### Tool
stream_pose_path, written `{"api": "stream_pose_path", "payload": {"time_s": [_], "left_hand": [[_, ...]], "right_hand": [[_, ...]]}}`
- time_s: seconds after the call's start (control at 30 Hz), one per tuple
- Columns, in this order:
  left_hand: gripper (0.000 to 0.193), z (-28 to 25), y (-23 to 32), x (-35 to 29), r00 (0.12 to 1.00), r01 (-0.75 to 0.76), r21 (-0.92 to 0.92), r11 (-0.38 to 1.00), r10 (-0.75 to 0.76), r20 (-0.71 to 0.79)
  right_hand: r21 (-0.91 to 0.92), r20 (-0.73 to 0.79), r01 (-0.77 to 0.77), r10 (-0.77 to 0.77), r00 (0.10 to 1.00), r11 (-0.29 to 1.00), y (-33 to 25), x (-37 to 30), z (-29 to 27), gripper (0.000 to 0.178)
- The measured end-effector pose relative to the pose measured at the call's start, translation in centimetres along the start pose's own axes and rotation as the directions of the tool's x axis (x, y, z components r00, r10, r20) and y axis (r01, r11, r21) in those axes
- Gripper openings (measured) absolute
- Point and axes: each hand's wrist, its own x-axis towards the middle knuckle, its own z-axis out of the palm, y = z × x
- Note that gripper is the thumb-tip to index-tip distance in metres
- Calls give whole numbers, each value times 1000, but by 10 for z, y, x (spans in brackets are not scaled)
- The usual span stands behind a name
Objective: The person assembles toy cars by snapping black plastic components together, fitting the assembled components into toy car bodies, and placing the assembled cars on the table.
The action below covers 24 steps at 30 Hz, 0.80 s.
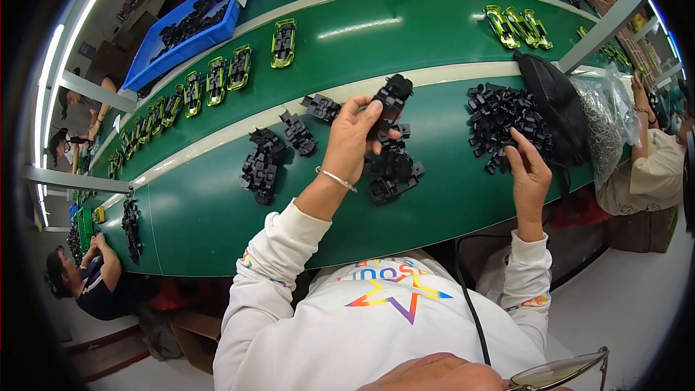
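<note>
My left hand (351,134) is closed around a black plastic chassis (393,94), raised above the green worktable (318,224). It looks like the base of a toy car. My right hand (531,170) reaches to the near edge of a heap of small black plastic parts (499,116); its thumb and index finger are apart, and no part shows between them. Below the held piece, more black chassis (397,174) lie close together, partly hidden by my left hand. Further black chassis (260,166) lie to the left, with a single chassis (298,134) beside them.
Beyond a pale rail runs a green belt (405,43) carrying a row of lime-and-black car bases (216,80). A blue crate (184,32) of black parts stands far left. A black bag (554,108) and a clear bag of screws (604,130) sit at right. Co-workers sit on both sides.
</note>
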Motion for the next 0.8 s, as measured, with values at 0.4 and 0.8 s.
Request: {"api": "stream_pose_path", "payload": {"time_s": [0.4, 0.8], "left_hand": [[31, -1, -6, -30, 986, -123, -92, 988, 110, -129], [26, 25, -33, -30, 909, -402, -138, 905, 376, -181]], "right_hand": [[611, 518, -359, -14, 855, 706, -81, 21, 110, 32], [760, 538, -599, 272, 798, 253, -76, -4, 142, 26]]}}
